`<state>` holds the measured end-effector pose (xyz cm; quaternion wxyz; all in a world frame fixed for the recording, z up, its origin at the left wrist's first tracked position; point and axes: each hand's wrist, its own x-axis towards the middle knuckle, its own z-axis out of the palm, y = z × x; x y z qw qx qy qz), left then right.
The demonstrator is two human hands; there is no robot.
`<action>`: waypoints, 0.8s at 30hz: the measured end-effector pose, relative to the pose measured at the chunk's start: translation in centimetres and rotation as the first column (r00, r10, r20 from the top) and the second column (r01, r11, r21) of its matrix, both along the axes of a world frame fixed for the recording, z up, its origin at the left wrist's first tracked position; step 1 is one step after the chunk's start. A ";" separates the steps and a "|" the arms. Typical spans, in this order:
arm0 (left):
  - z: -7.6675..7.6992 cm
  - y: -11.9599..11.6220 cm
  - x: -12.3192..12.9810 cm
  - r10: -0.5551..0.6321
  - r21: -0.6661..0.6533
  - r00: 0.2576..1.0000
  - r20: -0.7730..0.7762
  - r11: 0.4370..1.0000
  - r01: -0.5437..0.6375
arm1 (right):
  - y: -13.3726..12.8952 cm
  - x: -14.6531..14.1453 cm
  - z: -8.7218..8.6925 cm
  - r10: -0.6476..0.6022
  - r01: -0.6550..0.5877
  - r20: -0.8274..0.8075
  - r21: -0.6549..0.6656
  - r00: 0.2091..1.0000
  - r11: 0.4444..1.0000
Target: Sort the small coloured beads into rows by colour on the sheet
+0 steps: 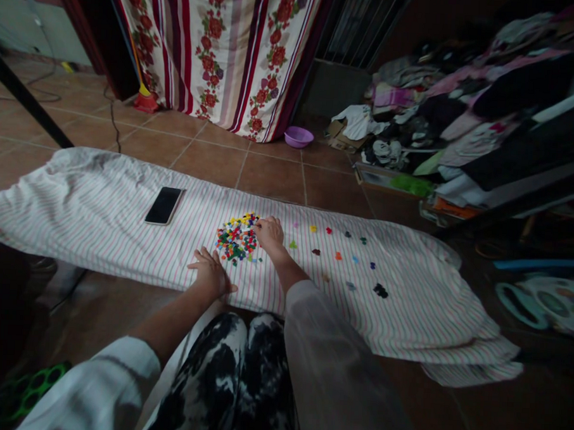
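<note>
A heap of small multicoloured pieces (pixel 236 238) lies on a striped cloth (pixel 212 193) in front of me. My right hand (pixel 270 233) is at the heap's right edge, fingertips pinched together; what they hold, if anything, is too small to make out. My left hand (pixel 208 272) rests on the cloth just below the heap, its fingers spread and nothing in them. To the right, little groups sorted by colour lie apart: yellow pieces (pixel 313 229), red pieces (pixel 329 231), orange pieces (pixel 338 256), brown pieces (pixel 316 252), light green pieces (pixel 292 244) and a larger black group (pixel 380 290).
A phone (pixel 164 205) lies on the cloth left of the heap. Beyond the cloth, a purple basin (pixel 298 137) stands on the tiled floor by a floral curtain (pixel 241 54). Piled clothes (pixel 415 100) fill the back right. A green holed item (pixel 27 387) sits at lower left.
</note>
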<state>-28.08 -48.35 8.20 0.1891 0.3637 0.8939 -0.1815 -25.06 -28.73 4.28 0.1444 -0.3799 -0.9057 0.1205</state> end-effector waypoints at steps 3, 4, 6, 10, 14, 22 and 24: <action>0.3 0.0 0.1 -0.031 -0.034 0.999 -0.020 0.999 0.030 | -0.3 -0.4 0.3 -0.018 0.018 0.011 -0.013 1.000 1.000; 0.4 0.0 0.1 -0.035 -0.043 0.999 -0.019 0.998 0.035 | -0.4 -0.5 0.4 -0.024 0.024 0.007 -0.020 1.000 1.000; 0.7 -0.1 0.2 -0.039 -0.053 0.999 -0.013 0.998 0.038 | -0.6 -0.5 0.6 -0.036 0.035 -0.009 -0.045 0.999 0.998; 1.3 0.0 0.4 -0.044 -0.063 0.998 -0.038 0.997 0.042 | -1.1 0.1 0.7 -0.081 0.071 -0.079 -0.122 0.994 0.990; 1.8 0.1 0.6 -0.044 -0.119 0.998 -0.049 0.992 0.038 | -1.6 1.0 0.7 -0.111 0.070 -0.212 -0.192 0.971 0.979; 1.2 -0.2 0.5 -0.057 -0.098 0.996 -0.065 0.994 0.051 | -2.8 2.1 -0.8 -0.209 -0.132 -0.587 -0.485 0.782 0.865; 1.1 -0.2 0.4 -0.057 -0.089 0.996 -0.067 0.995 0.051 | -3.2 2.0 -1.1 -0.259 -0.221 -0.661 -0.550 0.704 0.805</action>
